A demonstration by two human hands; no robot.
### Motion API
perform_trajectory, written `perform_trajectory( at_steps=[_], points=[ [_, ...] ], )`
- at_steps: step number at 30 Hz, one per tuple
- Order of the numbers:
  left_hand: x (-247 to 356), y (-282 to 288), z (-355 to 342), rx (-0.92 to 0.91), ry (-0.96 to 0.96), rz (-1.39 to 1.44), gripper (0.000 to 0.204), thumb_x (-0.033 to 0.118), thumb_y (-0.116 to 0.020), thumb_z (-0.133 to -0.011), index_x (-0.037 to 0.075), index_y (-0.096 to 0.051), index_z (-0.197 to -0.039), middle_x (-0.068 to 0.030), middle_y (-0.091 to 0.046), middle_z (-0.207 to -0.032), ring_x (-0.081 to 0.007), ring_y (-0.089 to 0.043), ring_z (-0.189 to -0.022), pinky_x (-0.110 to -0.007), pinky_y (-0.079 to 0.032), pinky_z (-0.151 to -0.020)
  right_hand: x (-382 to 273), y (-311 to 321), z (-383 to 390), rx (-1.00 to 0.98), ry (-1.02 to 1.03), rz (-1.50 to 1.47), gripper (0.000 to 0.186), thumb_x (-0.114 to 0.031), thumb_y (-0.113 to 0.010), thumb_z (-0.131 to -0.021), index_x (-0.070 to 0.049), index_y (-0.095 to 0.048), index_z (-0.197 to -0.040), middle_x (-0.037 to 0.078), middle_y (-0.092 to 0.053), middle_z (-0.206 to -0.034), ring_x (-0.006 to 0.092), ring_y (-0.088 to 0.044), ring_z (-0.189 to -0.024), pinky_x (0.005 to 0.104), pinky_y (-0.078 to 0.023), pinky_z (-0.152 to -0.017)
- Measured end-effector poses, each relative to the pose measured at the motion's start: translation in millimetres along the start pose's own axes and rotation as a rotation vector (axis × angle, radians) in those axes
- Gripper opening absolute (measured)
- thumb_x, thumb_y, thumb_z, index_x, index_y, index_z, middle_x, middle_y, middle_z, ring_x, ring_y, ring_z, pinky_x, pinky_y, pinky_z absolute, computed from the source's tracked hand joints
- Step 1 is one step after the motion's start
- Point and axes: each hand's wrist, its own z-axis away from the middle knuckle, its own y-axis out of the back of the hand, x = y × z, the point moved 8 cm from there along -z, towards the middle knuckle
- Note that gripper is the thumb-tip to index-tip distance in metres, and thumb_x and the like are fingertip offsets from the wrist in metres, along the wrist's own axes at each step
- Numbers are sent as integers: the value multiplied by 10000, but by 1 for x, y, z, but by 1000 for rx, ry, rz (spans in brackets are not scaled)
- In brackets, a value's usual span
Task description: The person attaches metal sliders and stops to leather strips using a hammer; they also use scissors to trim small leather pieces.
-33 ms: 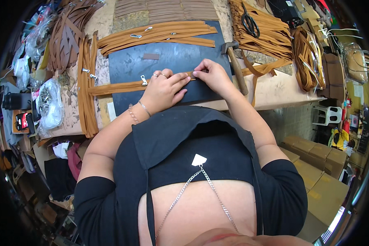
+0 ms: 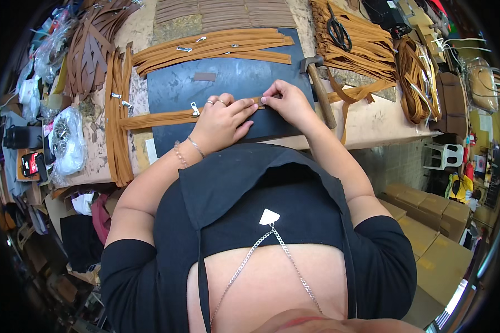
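Zipper strip (image 2: 164, 119): 1 under the hands, lying across the 1 dark mat (image 2: 178, 91) on the tabletop (image 2: 383, 121), left end at the upright brown bundle (image 2: 116, 144). Hands: 2. Left hand (image 2: 222, 122) is palm down, fingers laid flat over the strip, not wrapped round it; 2 rings on it. Right hand (image 2: 290, 105) is in a thumb-and-finger pinch on a small dark brown piece (image 2: 260, 102) at the strip, just beside the left fingertips. Loose brown tab (image 2: 205, 76) on mat: 1, flat, apart from both hands. Hammer (image 2: 323, 101): 1, on the mat's right edge. Black scissors (image 2: 339, 34): 1, on the tan strip pile (image 2: 366, 47) upper right. More zipper strips (image 2: 216, 50) along the mat's top; overlapped, can't count. Strip looks: tan-brown, long, narrow, flat, slightly bowed by the lens, 1 silver puller (image 2: 195, 109) showing just left of the left hand.
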Motion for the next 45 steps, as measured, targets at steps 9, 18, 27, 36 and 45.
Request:
perform_trajectory(
  at_steps=[9,18,27,36,45],
  points=[
    [1,2,0,25,-9,-7,394,265,-754,-876,161,-732,-1255,55,-677,-1263,-206,-580,-979,-383,-453,-869,2,-4,-5,-11,38,63,174,-160,-794,-874,-35,-682,-918,52,-696,-835,127,-632,-774,300,-527,-721],
    [1,1,-4,17,-10,-7,361,258,-749,-883,161,-741,-1231,48,-682,-1238,-200,-589,-971,-376,-456,-860,-26,3,6,4,77,328,238,-263,-781,-874,-59,-691,-957,137,-721,-929,299,-686,-926,404,-542,-835],
    [-22,-8,-21,70,171,187,253,126,-705,-908,107,-689,-1160,-35,-649,-1096,-292,-590,-1038,-424,-481,-879,-20,17,28,116,338,59,122,-1,-725,-868,-62,-703,-971,98,-694,-1002,303,-636,-948,412,-522,-858],
    [-5,1,-8,14,124,91,105,130,-716,-904,57,-640,-900,-85,-581,-904,-304,-593,-912,-414,-502,-813,-43,5,54,183,729,460,141,-120,-784,-822,-84,-697,-926,48,-663,-984,284,-593,-951,406,-487,-855],
    [-11,-5,-13,71,232,157,180,186,-749,-904,54,-634,-859,-101,-596,-884,-307,-594,-864,-412,-479,-789,-37,-5,42,187,635,285,118,-132,-761,-863,-62,-670,-889,80,-637,-936,315,-577,-902,404,-486,-830]
  ],
)
